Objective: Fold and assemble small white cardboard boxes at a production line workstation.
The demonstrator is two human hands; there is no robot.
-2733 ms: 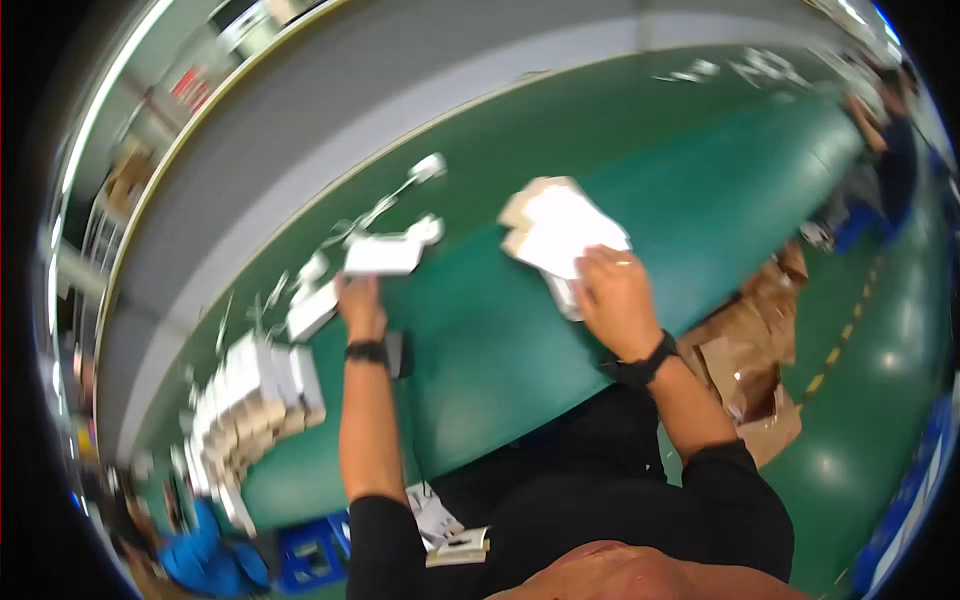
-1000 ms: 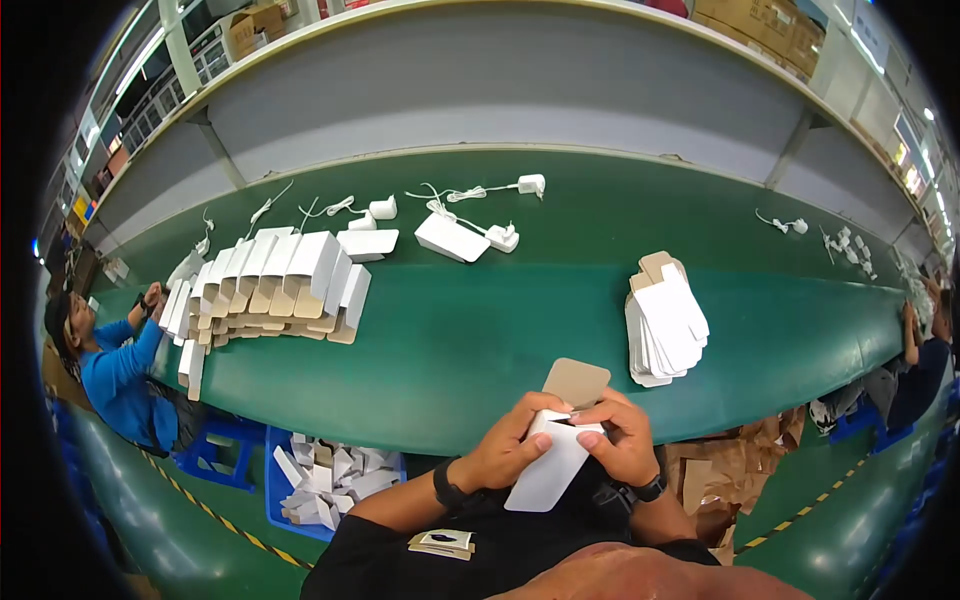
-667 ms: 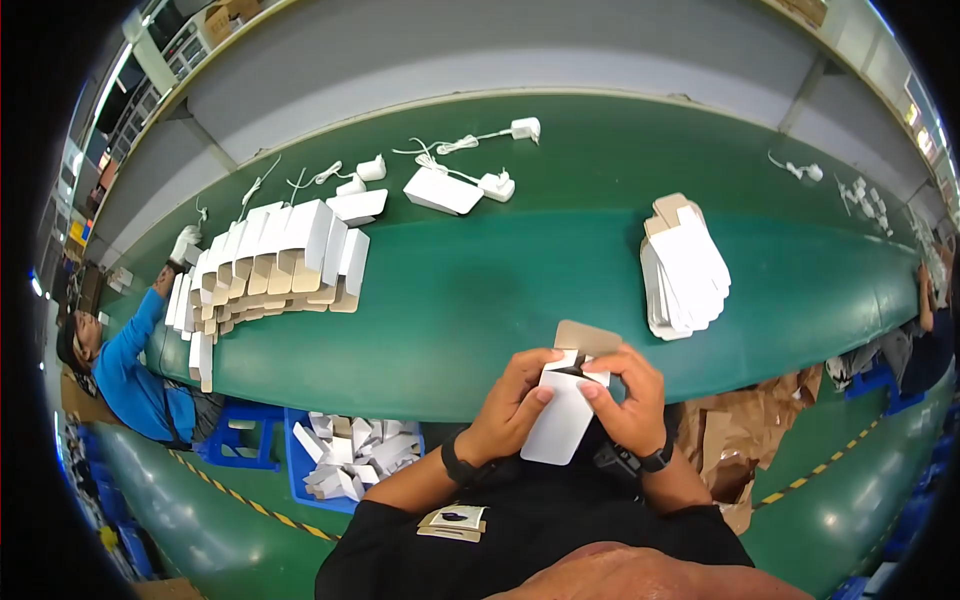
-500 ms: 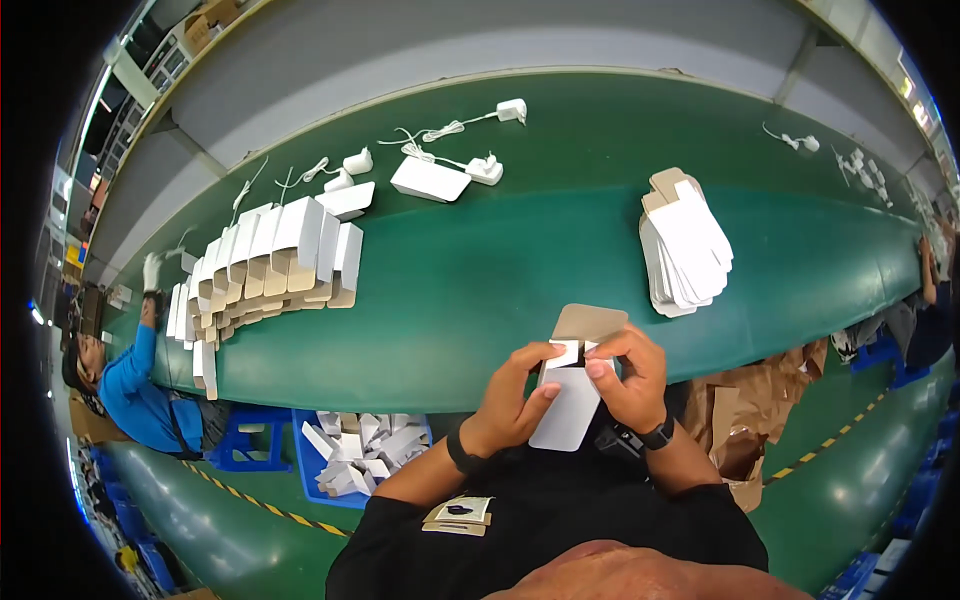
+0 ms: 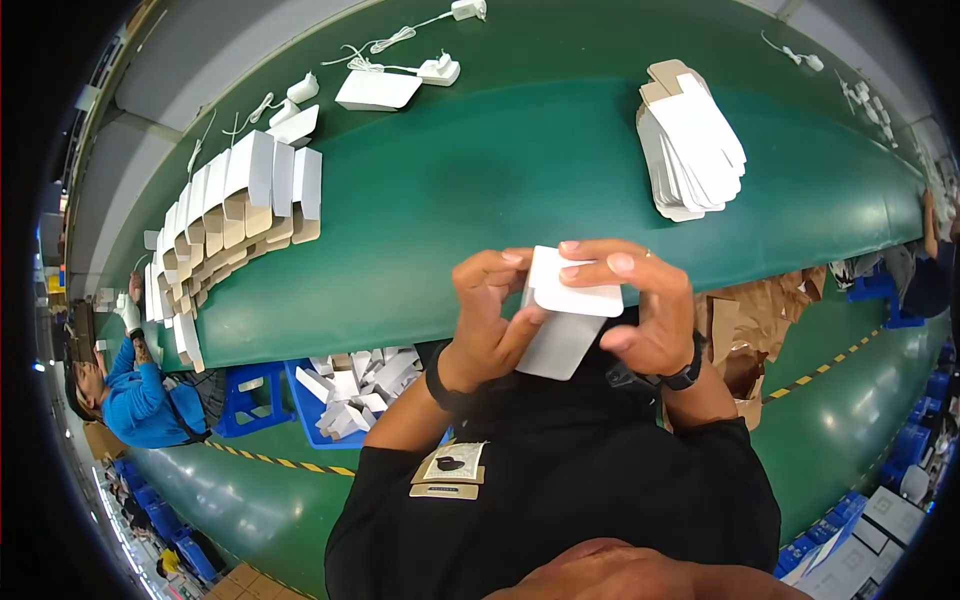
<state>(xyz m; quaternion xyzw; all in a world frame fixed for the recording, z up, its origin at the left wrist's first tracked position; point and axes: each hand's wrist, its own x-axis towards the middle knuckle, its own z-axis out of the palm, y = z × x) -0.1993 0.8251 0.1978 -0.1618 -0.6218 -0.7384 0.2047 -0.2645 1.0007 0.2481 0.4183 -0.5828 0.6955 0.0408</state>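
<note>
A small white cardboard box (image 5: 566,335) is held in front of me, just past the table's near edge. My left hand (image 5: 485,315) grips it from the left, thumb on the near side. The box's top flap (image 5: 580,292) is folded over its upper end. Across that flap lie the outstretched fingers of my right hand (image 5: 655,290), with its thumb apart from the box. The box's inside is hidden. Beyond my right hand, flattened white cartons (image 5: 692,150) are stacked on the green table (image 5: 450,190).
Opened white boxes (image 5: 230,195) stand in rows on the left. White power adapters (image 5: 440,70) with cables lie along the back. A blue bin (image 5: 330,440) of white pieces and crumpled brown paper (image 5: 765,320) are below the table. A person in blue (image 5: 150,390) sits far left.
The box's brown-lined flap, upright before, is now folded down over the end. My right fingers have shifted onto it. The hands and box appear higher in view, and the camera has tilted down.
</note>
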